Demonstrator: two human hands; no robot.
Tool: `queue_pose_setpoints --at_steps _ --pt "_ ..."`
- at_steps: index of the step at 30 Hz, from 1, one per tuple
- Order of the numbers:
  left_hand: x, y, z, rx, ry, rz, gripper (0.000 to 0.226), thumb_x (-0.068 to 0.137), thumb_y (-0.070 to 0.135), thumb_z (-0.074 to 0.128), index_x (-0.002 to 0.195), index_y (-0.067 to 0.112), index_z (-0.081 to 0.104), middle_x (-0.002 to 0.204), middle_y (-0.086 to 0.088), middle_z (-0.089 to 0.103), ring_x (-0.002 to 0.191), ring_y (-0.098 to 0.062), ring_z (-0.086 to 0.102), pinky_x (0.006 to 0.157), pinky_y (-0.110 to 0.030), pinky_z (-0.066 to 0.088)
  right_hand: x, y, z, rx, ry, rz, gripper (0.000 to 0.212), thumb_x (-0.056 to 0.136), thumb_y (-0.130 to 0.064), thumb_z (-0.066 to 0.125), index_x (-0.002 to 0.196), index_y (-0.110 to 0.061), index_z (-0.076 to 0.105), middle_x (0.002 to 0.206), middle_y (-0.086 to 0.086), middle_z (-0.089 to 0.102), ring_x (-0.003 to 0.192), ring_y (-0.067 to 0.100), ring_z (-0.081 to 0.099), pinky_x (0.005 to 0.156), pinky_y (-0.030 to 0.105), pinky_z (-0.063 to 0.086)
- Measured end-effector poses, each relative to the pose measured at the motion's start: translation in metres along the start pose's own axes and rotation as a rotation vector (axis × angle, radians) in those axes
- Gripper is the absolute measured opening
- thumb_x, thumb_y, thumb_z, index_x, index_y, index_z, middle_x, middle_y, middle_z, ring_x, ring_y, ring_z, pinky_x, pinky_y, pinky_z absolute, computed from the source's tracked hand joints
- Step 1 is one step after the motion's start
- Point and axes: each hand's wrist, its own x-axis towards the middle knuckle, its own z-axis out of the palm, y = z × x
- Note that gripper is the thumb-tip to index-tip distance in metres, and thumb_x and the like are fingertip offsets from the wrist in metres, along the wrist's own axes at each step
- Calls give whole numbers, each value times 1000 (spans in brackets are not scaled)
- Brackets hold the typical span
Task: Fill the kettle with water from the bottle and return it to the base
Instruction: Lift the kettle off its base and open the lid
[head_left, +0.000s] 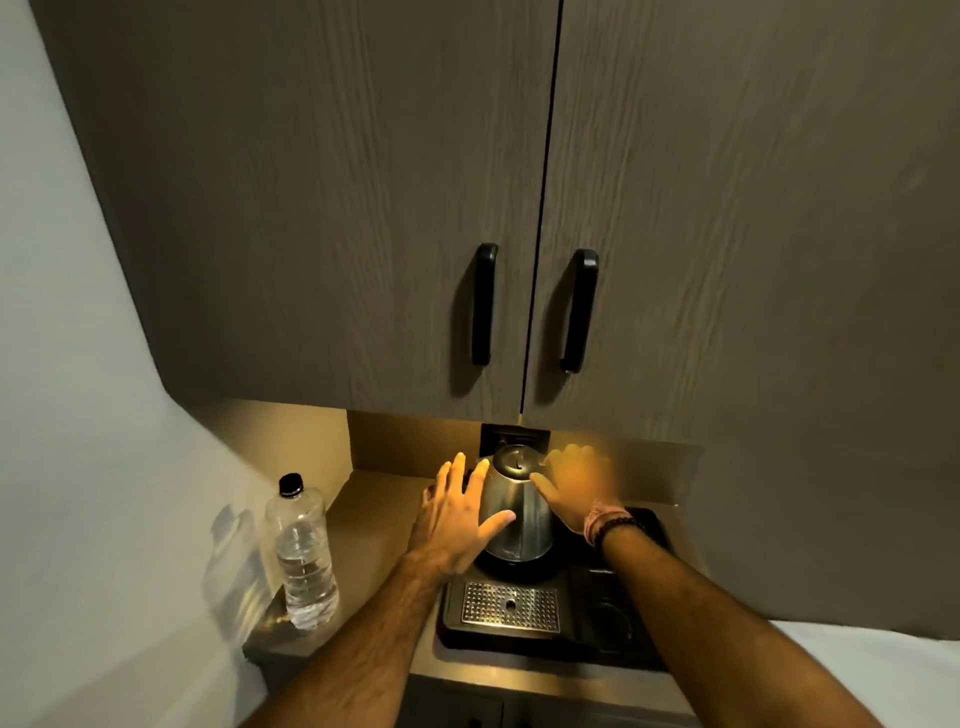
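— What's nearest on the desk (374, 525)?
— A black tray (582, 631) with a metal grille (510, 606); left of it stands the capped bottle (303, 556), partly full.
— And the kettle (515, 512)?
— Upright on its base (517, 565) on the tray, lid shut.
— The hands?
— Left hand (457, 514), grip spread, flanks the kettle's left side; right hand (574, 488), blurred, grip spread beside its right. Cupboard (467, 182) doors above.

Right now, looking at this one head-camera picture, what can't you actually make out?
- Kettle handle: head view, not visible; the hands flank the body.
- Right hand: motion-blurred, so contact with the kettle is unclear.
- Kettle base: mostly covered by the kettle and shadow.
- Wall socket: dark, partly behind the kettle lid.
- Bottle label: none legible.
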Motion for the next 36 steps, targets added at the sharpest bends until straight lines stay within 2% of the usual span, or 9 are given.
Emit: queue_pose_setpoints --at_steps 3,7,10,13,18,26,30,33,36 --pt "12 -6 4 -3 -26 -8 88 84 78 33 154 31 8 165 -6 4 151 -27 4 115 -57 21 16 -5 9 63 -43 71 60 90 -65 40 128 -21 54 128 8 56 120 27 49 100 44 39" --pt "22 -14 8 -9 -57 20 89 84 79 33 154 32 7 165 -4 2 151 -27 3 116 -56 19 34 -17 17 158 -176 238 84 82 -79 39 143 -21 42 148 13 43 136 34 40 112 57 31" --pt "27 -18 10 -10 -61 43 89 84 79 33 154 32 6 165 -4 0 151 -27 2 116 -57 18 45 -21 18 200 -245 336 94 78 -85 37 146 -20 39 153 14 36 141 37 33 112 64 24" --pt "32 -23 11 -16 -68 69 89 84 79 33 154 33 5 165 -4 -1 151 -27 0 116 -58 17 55 -19 21 235 -302 399 100 74 -88 38 146 -18 41 153 16 36 141 39 32 111 65 28" --pt "32 -32 16 -35 -68 95 89 84 78 34 154 32 5 165 -4 -1 151 -27 -1 117 -58 15 61 -17 27 252 -300 442 93 78 -82 44 139 -11 48 142 18 47 133 37 40 106 57 40" --pt "31 -39 20 -59 -93 45 90 85 77 38 155 30 5 165 -5 -2 151 -28 -1 116 -59 15 60 -17 30 223 -267 401 76 86 -71 39 131 -12 51 133 17 52 125 34 45 101 56 40" --pt "32 -41 21 -76 -84 24 91 85 77 38 155 31 4 166 -4 -4 151 -27 -2 116 -60 14 63 -4 27 328 -273 380 74 91 -69 27 126 -10 56 127 18 59 117 35 53 104 54 39" --pt "33 -43 25 -83 -78 12 92 84 78 38 155 31 3 166 -3 -6 151 -27 -3 117 -59 13 65 8 24 425 -287 395 70 99 -59 16 131 -12 57 136 17 58 128 38 50 113 57 19" --pt "37 -43 27 -43 -64 21 93 83 80 35 155 32 2 165 -4 -8 151 -27 -5 118 -56 11 65 25 27 524 -261 487 68 99 -56 17 131 -14 59 140 16 56 138 38 39 115 60 -4"
